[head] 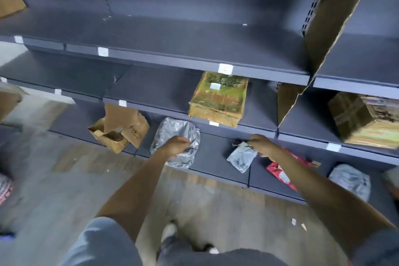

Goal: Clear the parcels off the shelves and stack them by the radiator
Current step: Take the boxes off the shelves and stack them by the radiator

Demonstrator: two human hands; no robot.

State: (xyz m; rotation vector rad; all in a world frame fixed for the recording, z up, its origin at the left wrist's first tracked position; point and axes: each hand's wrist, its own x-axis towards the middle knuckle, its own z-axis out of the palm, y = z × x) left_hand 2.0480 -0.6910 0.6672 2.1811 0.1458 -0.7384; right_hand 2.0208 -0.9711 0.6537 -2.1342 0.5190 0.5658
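Left hand (176,147) curled onto big grey bag (174,142), gripping its plastic on lowest shelf (216,157). Right hand (260,144) pinching top corner of small grey bag (241,156), hanging just below fingers, over same shelf. Torn box (117,129) left of left hand. Green box (219,98) above, between both hands, 1 shelf up. Red parcel (278,171) under right forearm; third grey bag (350,180) farther right. Taped box (367,117) up right of right hand.
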